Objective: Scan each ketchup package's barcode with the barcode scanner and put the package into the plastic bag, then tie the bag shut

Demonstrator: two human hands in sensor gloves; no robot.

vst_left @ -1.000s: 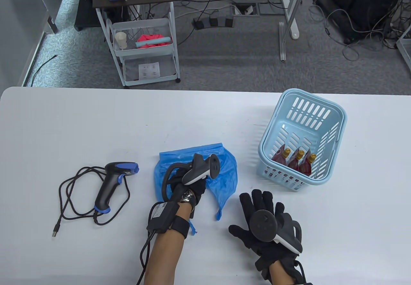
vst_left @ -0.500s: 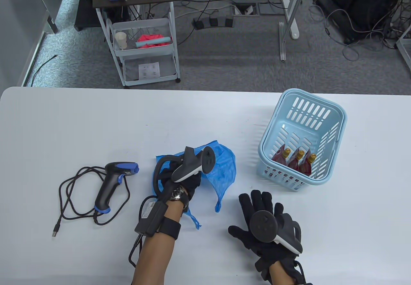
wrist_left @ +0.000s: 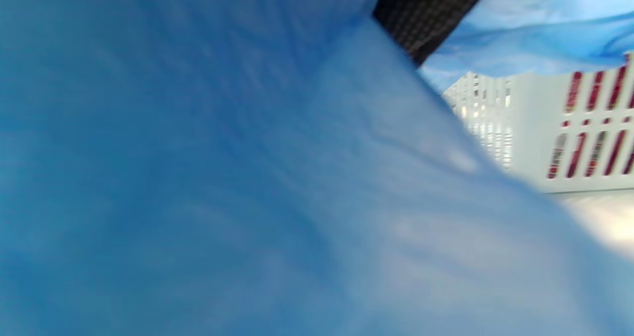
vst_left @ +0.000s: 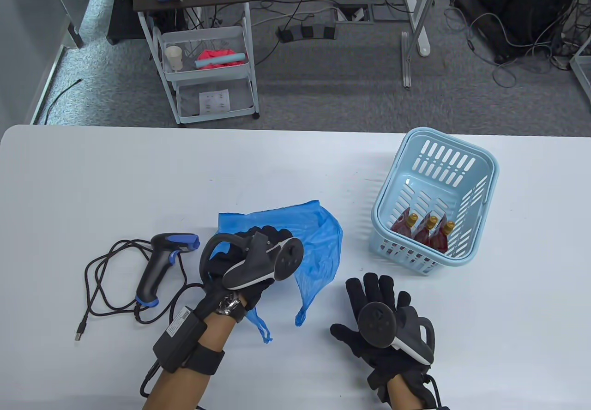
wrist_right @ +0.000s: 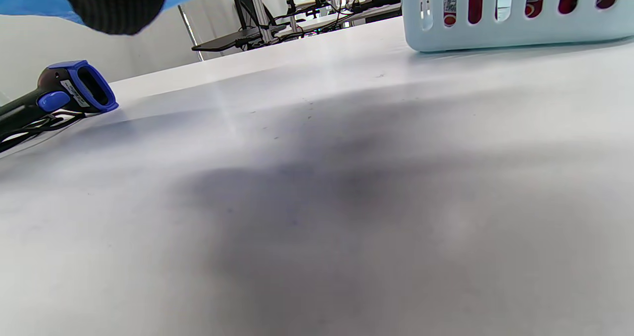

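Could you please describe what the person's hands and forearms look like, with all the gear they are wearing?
Both hands wear black fabric sensor gloves. The left hand and right hand each carry a dark grey, white-edged tracker with a round disc face. The forearms are bare. The left forearm bears a black strap with a labelled black box and black cable; a wristwatch sits at that wrist.

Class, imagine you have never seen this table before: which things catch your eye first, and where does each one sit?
The crumpled blue plastic bag at the middle of the white table stands out most, with the left hand gripping it. To the right stands a pale blue basket holding three red ketchup packages. The black and blue barcode scanner lies at the left with its coiled cable, and the right hand rests flat near the front edge.
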